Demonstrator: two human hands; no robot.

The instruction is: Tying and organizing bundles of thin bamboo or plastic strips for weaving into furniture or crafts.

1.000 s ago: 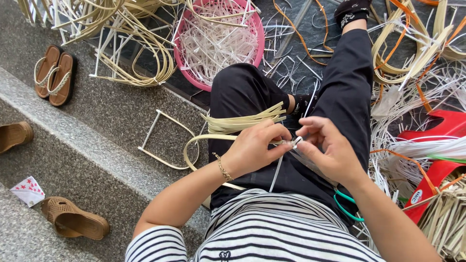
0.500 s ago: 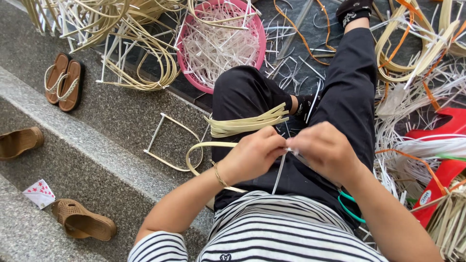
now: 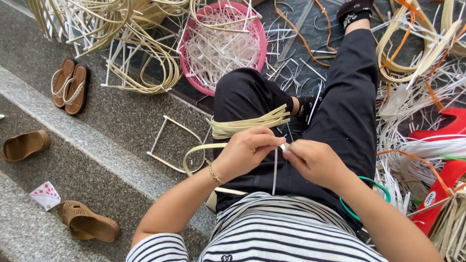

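I sit on stone steps in black trousers and a striped top. My left hand (image 3: 247,149) and my right hand (image 3: 313,161) meet over my lap, both pinching the top of a thin white strip (image 3: 274,170) that hangs down between them. A bundle of pale yellow flat strips (image 3: 247,125) lies across my left thigh, just above my left hand, and a looped yellow strip (image 3: 196,153) curls beside my left wrist. A gold bracelet sits on the left wrist and a green band on the right forearm.
A pink basket (image 3: 188,73) full of white strip scraps stands ahead. Coils of yellow strips (image 3: 141,58) lie at the upper left; orange and cream strips (image 3: 412,53) and red plastic pieces (image 3: 449,170) at the right. Brown sandals (image 3: 70,87) and slippers (image 3: 87,223) rest on the steps.
My hands have closed together on the white strip and the view has shifted slightly. The right hand's fingers, spread a second ago, now pinch tight.
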